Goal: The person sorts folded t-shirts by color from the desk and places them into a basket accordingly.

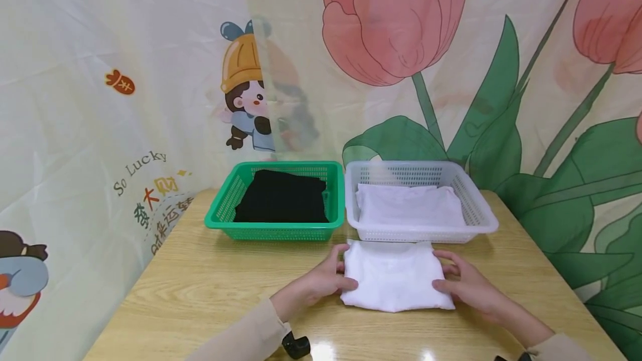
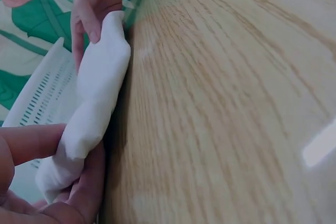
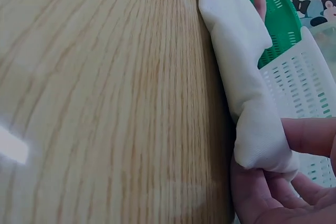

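Observation:
A folded white garment (image 1: 393,277) lies between my two hands, low over the table in front of the white basket. My left hand (image 1: 328,277) pinches its left end, thumb on top and fingers tucked beneath. At the other end my right hand (image 1: 468,286) grips it the same way. In the left wrist view the white cloth (image 2: 105,72) shows as a thick folded bundle held close to the wood. The right wrist view has the right thumb (image 3: 310,136) over the cloth (image 3: 236,61) with fingers under its edge.
Behind the garment stands a white basket (image 1: 421,234) holding folded white cloth (image 1: 408,205). Left of it, a green basket (image 1: 276,233) holds folded black cloth (image 1: 283,196). Both sit at the back of the wooden table (image 1: 210,294), before a printed curtain (image 1: 175,71).

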`<state>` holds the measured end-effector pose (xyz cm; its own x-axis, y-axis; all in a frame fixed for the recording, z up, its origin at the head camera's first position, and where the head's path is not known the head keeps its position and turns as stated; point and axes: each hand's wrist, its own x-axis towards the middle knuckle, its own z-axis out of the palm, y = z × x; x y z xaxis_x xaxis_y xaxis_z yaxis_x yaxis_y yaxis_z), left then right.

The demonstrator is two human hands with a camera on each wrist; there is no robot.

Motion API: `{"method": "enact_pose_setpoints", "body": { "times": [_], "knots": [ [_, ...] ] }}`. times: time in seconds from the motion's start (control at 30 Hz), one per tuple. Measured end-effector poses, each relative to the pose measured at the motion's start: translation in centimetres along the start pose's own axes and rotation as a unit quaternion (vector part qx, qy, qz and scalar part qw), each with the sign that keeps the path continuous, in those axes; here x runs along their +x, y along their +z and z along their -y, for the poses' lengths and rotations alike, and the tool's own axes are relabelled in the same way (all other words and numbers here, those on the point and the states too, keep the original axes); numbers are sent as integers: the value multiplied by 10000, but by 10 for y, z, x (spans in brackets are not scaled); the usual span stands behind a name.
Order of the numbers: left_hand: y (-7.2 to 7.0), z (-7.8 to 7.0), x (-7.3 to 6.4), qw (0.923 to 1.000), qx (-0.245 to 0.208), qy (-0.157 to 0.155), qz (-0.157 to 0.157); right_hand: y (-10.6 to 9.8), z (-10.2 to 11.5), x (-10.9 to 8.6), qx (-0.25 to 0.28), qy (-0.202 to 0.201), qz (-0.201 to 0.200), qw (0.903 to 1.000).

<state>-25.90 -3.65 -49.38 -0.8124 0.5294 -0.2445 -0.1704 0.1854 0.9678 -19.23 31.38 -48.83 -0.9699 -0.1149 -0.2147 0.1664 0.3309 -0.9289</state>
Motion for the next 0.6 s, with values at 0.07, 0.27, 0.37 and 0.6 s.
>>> {"method": "enact_pose_setpoints", "body": {
  "times": [0.07, 0.27, 0.37, 0.6],
  "knots": [
    [-1, 2, -1, 10000, -51, -2, -17, -1, -1, -1, 14, 0, 15, 10000],
    [-3, 5, -5, 9998, -205, 66, 45, 0, -2, -5, 138, 123, 20, 9998],
    [-5, 4, -10, 9994, -299, 109, 110, 0, -1, -9, 246, 57, 131, 9996],
    [-8, -15, -27, 9989, -282, 243, 296, -10, 14, -23, 484, -459, 611, 9959]
  ]
}}
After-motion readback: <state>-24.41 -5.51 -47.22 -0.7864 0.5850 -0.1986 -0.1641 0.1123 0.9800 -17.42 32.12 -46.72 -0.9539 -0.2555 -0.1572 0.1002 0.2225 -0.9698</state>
